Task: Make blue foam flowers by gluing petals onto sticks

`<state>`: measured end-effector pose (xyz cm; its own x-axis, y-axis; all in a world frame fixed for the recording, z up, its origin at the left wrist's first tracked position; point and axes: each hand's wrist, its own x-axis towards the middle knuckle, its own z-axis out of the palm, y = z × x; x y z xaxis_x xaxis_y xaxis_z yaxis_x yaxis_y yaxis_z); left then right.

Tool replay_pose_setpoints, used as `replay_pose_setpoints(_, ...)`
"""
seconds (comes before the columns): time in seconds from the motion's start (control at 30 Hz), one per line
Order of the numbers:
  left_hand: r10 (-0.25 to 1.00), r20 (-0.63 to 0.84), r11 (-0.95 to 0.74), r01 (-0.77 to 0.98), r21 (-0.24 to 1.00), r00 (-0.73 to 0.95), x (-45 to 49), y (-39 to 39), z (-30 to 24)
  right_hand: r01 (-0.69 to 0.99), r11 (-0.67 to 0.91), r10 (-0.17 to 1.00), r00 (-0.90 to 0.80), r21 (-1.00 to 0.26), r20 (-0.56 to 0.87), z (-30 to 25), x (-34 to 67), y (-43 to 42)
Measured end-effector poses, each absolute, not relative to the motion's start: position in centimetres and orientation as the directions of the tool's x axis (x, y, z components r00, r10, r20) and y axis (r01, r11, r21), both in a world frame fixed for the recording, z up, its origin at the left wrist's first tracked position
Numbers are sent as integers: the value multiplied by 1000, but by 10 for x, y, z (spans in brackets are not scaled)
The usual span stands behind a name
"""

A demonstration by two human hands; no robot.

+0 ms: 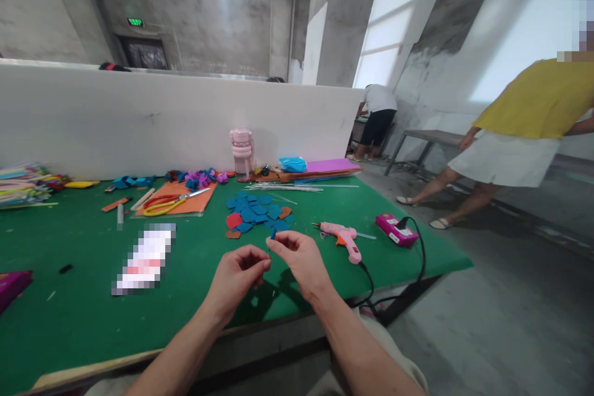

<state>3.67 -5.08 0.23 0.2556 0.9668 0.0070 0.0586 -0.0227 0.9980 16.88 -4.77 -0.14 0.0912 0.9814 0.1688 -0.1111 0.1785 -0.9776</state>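
Observation:
Both my hands are raised over the front edge of the green table [83,315]. My right hand [299,260] pinches a small blue felt piece [273,234] between thumb and fingers. My left hand [239,275] is closed in a pinch right beside it, fingertips touching the lower end of the same piece. A pile of blue, red and brown felt pieces [257,213] lies just beyond my hands. A pink glue gun [343,238] rests to the right of my right hand.
Red-and-yellow scissors [171,201] lie on an orange sheet. A pink bottle [242,151] stands by the white partition [139,117]. A magenta box [396,229] with a black cable sits near the right edge. Coloured sheets are stacked far left. Two people stand at right.

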Motion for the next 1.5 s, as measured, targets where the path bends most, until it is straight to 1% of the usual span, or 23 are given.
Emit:
replay_pose_setpoints(0.17,954,-51,56,-7,998,296,36,-51,2,-151,164,986,38,-975,160,3,170,-49)
replay_pose_setpoints(0.3,964,-34,42,-23,999,265,36,-51,0,-181,127,992,23,-975,125,3,170,-48)
replay_pose_setpoints(0.37,966,-19,20,-5,1000,259,36,-50,0,-158,127,992,21,-979,125,2,169,-48)
replay_pose_setpoints(0.57,968,5,-28,88,996,251,37,-53,0,-8,155,986,60,-988,154,0,168,-50)
replay_pose_setpoints(0.7,957,-11,-13,81,997,290,35,-53,3,25,166,984,62,-986,167,0,171,-49)
replay_pose_setpoints(0.8,975,3,-27,103,994,223,29,-48,5,28,164,985,49,-986,165,1,175,-48)
replay_pose_setpoints(0.87,987,60,-83,154,985,146,25,-44,5,28,164,986,27,-986,165,1,177,-48)
replay_pose_setpoints(0.93,980,144,-168,180,969,138,21,-40,4,20,162,987,3,-987,162,2,178,-48)
replay_pose_setpoints(1.0,971,187,-211,164,964,148,19,-38,4,4,153,988,-22,-988,153,3,179,-48)
replay_pose_setpoints(1.13,988,139,-150,195,969,71,16,-38,5,-29,129,990,-53,-991,130,6,180,-49)
replay_pose_setpoints(1.17,988,139,-150,188,971,73,16,-39,6,-34,124,990,-58,-992,126,7,180,-50)
replay_pose_setpoints(1.23,981,133,-152,130,980,144,17,-41,8,-47,122,990,-68,-991,125,9,181,-50)
replay_pose_setpoints(1.33,954,31,-62,95,994,297,20,-45,11,-77,129,988,-76,-989,135,10,181,-51)
replay_pose_setpoints(1.4,937,-35,-3,109,994,347,24,-48,11,-98,132,987,-78,-986,140,10,181,-51)
replay_pose_setpoints(1.5,923,-57,39,55,998,381,30,-52,10,-116,125,986,-93,-985,136,9,179,-51)
